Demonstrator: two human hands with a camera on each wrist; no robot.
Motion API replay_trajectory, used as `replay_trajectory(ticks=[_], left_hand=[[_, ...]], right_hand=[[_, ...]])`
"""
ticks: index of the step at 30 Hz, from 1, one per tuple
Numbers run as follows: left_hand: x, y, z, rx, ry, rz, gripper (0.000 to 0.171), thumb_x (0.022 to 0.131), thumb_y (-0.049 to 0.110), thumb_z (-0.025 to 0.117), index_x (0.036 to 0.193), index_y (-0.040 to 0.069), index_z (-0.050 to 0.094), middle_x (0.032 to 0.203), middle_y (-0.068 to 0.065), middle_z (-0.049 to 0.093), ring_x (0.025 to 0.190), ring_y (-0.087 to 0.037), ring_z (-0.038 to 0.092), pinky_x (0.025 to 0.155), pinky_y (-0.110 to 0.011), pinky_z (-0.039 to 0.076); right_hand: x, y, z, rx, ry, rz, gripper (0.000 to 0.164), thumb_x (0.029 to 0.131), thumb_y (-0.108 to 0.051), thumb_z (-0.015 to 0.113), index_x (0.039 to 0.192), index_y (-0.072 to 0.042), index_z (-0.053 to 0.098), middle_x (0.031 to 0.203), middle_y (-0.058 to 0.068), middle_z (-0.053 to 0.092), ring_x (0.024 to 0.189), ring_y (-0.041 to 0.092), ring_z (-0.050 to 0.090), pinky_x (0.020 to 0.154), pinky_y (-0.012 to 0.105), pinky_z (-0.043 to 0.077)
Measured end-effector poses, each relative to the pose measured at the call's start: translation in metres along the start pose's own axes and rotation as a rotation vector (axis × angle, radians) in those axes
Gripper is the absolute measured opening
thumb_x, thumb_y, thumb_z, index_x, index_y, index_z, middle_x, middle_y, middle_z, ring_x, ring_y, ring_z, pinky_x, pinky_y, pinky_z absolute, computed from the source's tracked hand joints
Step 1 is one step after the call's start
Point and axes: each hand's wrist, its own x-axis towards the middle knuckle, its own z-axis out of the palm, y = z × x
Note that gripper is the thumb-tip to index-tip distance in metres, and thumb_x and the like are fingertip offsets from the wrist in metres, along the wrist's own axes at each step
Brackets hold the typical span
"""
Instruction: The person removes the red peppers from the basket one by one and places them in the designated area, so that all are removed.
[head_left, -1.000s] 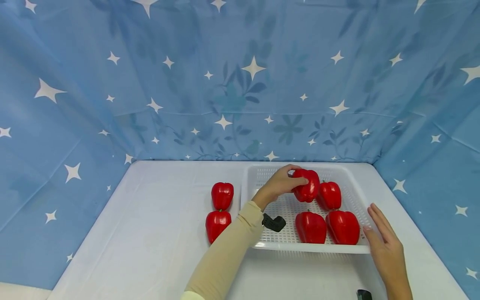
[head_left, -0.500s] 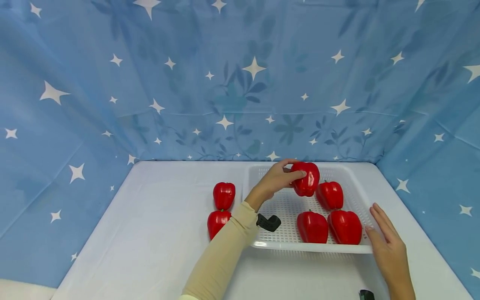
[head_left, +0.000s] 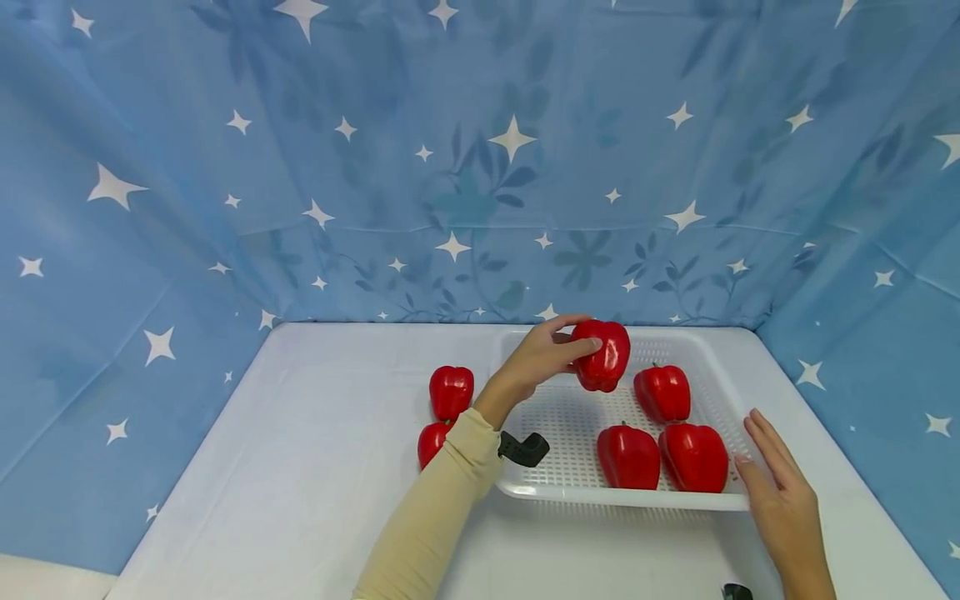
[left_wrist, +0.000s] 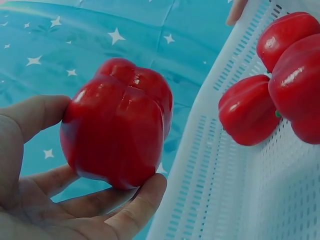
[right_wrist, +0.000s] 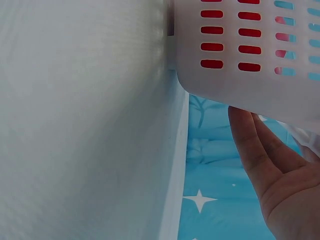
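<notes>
My left hand [head_left: 542,357] grips a red bell pepper [head_left: 602,357] above the back part of a white perforated basket [head_left: 600,497]. In the left wrist view the thumb and fingers wrap the sides of that pepper [left_wrist: 117,125]. Three more red bell peppers lie in the basket's right half: one at the back [head_left: 663,393], two along the front, the left one [head_left: 628,457] beside the right one [head_left: 694,457]. My right hand [head_left: 783,500] rests at the basket's right front corner with extended fingers; the right wrist view shows the fingertips [right_wrist: 240,117] at the basket wall.
Left of the basket, two red bell peppers sit on the white table [head_left: 300,450], a back one [head_left: 452,392] and a front one [head_left: 432,443] partly covered by my left sleeve [head_left: 431,508]. A blue star-patterned curtain [head_left: 480,167] encloses the back and sides.
My left hand has lifted the bell pepper up from beside the back one and drawn it left. The right hand keeps its place at the basket's corner.
</notes>
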Motion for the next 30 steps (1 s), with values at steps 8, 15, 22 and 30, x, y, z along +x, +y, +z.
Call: replay_trajectory(ticks=[8,15,22,30], left_hand=[[-0.008,0.000,-0.014,0.022,0.027,-0.008,0.056,0.100,0.022,0.074,0.152,0.009,0.059,0.132,-0.010,0.068,0.110,-0.023,0.069,0.092,-0.040,0.062],[-0.014,-0.001,-0.025,0.027,0.041,-0.006,0.057,0.101,0.023,0.073,0.154,0.009,0.056,0.134,-0.011,0.068,0.110,-0.024,0.070,0.093,-0.040,0.062],[-0.020,-0.004,-0.038,0.007,0.062,-0.010,0.058,0.102,0.022,0.072,0.156,0.008,0.054,0.139,-0.014,0.066,0.111,-0.026,0.071,0.093,-0.040,0.062],[-0.031,-0.007,-0.054,-0.023,0.100,-0.010,0.059,0.102,0.022,0.071,0.156,0.007,0.053,0.137,-0.017,0.068,0.108,-0.030,0.074,0.094,-0.041,0.061]], right_hand=[[0.001,0.001,0.000,-0.004,0.004,0.007,0.060,0.114,-0.033,0.046,0.170,-0.023,0.029,0.177,-0.008,0.016,0.163,0.016,0.010,0.110,0.069,0.034],[0.002,0.002,0.000,-0.004,-0.010,0.009,0.061,0.114,-0.033,0.045,0.171,-0.023,0.027,0.178,-0.004,0.015,0.163,0.021,0.010,0.107,0.070,0.036],[0.003,0.000,-0.001,-0.009,-0.022,0.017,0.061,0.114,-0.034,0.045,0.171,-0.022,0.026,0.178,-0.004,0.015,0.164,0.023,0.010,0.105,0.070,0.038],[0.004,-0.002,-0.001,-0.012,-0.028,0.036,0.062,0.114,-0.035,0.044,0.171,-0.022,0.024,0.178,0.001,0.014,0.164,0.030,0.009,0.104,0.073,0.037]])
